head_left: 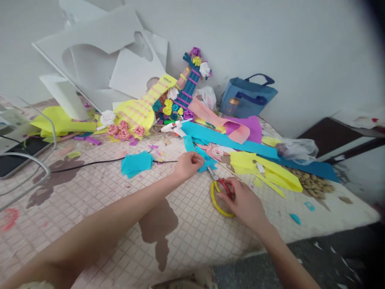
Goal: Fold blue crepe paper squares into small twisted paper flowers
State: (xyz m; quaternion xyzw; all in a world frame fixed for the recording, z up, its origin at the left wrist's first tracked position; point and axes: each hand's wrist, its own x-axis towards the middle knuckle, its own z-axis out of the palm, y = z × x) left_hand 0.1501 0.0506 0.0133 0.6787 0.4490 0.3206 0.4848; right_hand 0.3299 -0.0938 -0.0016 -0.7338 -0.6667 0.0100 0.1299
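Note:
My right hand [243,200] grips a pair of scissors [223,185] with red and yellow handles. Their blades point away from me, toward small turquoise paper scraps [208,163]. My left hand [189,165] is closed in a pinch just left of those scraps; whatever is between its fingertips is too small to make out. A stack of turquoise paper squares [136,163] lies to the left, across a black cord [90,163]. Beyond my hands lie a white glue gun [174,127] and a long turquoise paper strip [228,138].
Against the wall lean a yellow paper guitar [136,114], a dark blue one [190,85] and white boards [99,36]. At the right are yellow paper [270,172], peanuts [314,184] and a blue bag [248,98]. A tablet [24,154] and cables lie left.

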